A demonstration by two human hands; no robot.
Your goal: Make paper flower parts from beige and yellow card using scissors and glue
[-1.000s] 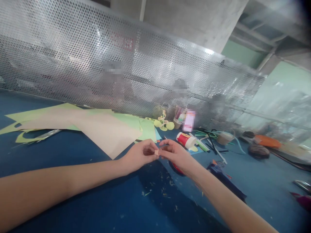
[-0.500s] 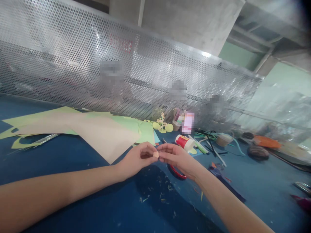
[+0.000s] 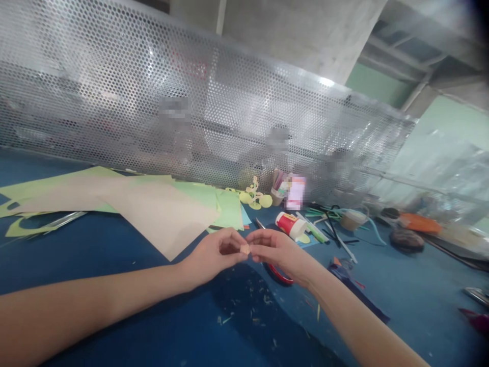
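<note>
Between my two hands is a small pale orange piece (image 3: 245,249), perhaps folded paper; its exact shape is too small to make out. The fingertips of my left hand (image 3: 217,253) pinch it from the left. From the right, my right hand (image 3: 280,251) holds it with thumb and fingers closed, so both hands meet at the piece. Partly hidden under my right hand lies a pair of scissors with a red handle (image 3: 280,277). Just beyond that hand, a white bottle with a red label (image 3: 291,225) rests on its side.
Large sheets of pale paper (image 3: 164,219) and green paper (image 3: 233,206) cover the left of the blue table (image 3: 153,326). A small yellow paper figure (image 3: 255,196) stands behind. Pipe cleaners (image 3: 336,229), markers and an orange item (image 3: 420,223) lie right. A perforated metal screen (image 3: 126,102) borders the back.
Both hands stay together on the small piece, with slight finger movement. They sit a touch lower in view, and the scene has shifted slightly.
</note>
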